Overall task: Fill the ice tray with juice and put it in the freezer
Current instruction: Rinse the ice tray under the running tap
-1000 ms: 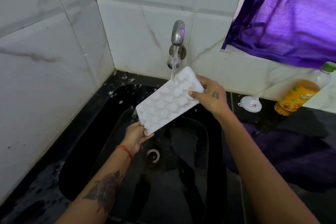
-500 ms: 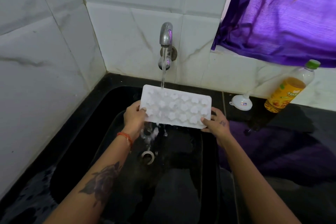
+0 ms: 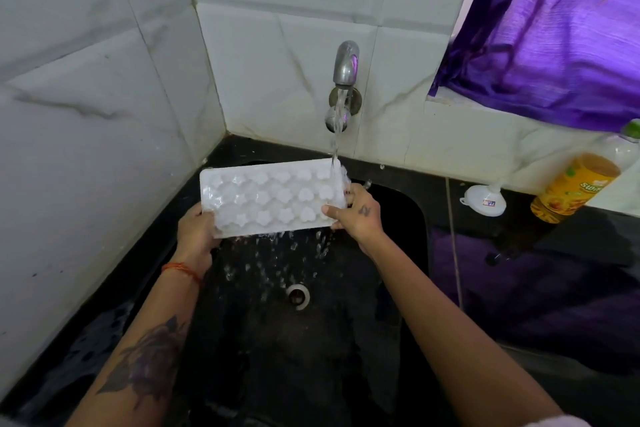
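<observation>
A white ice tray (image 3: pixel 270 198) with flower and heart moulds is held over the black sink (image 3: pixel 408 204), tilted toward me. My left hand (image 3: pixel 195 230) grips its left end and my right hand (image 3: pixel 356 213) grips its right end. Water from the metal tap (image 3: pixel 344 62) runs onto the tray's right end and drips off its lower edge into the sink. A juice bottle (image 3: pixel 581 184) with orange liquid and a green cap leans on the counter at the right.
A small white funnel (image 3: pixel 483 199) lies on the black counter beside the bottle. A purple curtain (image 3: pixel 554 38) hangs at the upper right. White tiled walls close the sink's left and back. The drain (image 3: pixel 298 295) sits mid-sink.
The tray went from steeply tilted to nearly level, then shifted left, so the stream now hits its right end instead of its left part. More water spills off its front edge.
</observation>
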`<state>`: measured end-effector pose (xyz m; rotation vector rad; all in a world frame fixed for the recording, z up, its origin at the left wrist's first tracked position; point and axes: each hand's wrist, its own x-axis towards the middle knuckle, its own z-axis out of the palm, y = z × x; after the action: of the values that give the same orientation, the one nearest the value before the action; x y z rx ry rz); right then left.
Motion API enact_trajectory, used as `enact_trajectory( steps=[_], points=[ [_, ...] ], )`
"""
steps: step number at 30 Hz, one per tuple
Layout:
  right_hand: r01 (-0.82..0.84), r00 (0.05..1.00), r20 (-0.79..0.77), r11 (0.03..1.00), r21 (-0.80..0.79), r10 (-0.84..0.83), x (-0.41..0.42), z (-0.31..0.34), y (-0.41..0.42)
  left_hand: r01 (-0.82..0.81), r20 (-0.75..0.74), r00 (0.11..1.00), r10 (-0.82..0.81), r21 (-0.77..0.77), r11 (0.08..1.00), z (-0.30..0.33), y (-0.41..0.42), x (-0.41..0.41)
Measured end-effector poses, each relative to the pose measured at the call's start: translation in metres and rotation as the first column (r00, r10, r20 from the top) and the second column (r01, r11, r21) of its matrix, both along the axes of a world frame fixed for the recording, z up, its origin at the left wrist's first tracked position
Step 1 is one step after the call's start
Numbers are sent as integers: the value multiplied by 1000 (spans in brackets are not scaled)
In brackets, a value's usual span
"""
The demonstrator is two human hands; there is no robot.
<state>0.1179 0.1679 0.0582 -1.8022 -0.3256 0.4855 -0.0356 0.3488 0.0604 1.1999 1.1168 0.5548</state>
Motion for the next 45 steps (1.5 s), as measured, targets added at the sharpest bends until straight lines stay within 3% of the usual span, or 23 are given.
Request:
enact_trajectory(
  steps=[4,8,14,17,21,25,28,31,33,38,45],
  points=[
    [27,995,97,999,-31,-24,7,5,-1,29,43,999,-19,-246,969,-5,4,1],
    [71,983,173,996,-59,-59,13,-2,-30,93,251,965,75,-594,799,-18,0,5],
    [126,985,102,982,143,-141,14,-22,-90,167,356,926,128,-688,706,-32,-38,18],
    [265,964,-114,923,278,-242,14,-30,-115,262,465,880,93,-641,722,-26,-53,29],
    [479,849,-432,789,383,-306,14,-34,-129,364,528,848,-48,-514,777,-13,-72,49],
    [540,808,-531,682,493,-255,18,-26,-141,500,570,789,-228,-381,778,-7,-76,55],
    [459,853,-458,779,427,-252,22,-22,-142,555,518,780,-352,-311,772,-9,-76,61],
    [513,840,-389,789,339,-379,23,-23,-137,550,401,808,-431,-253,796,-11,-79,66],
    [481,862,-345,817,320,-373,22,-22,-130,532,352,825,-442,-220,817,-11,-74,66],
    [288,953,-173,925,248,-250,17,-15,-96,402,251,897,-363,-125,907,-16,-43,51],
    [100,995,-32,993,64,-99,7,-3,-40,195,175,968,-182,-63,979,-21,0,20]
  ],
)
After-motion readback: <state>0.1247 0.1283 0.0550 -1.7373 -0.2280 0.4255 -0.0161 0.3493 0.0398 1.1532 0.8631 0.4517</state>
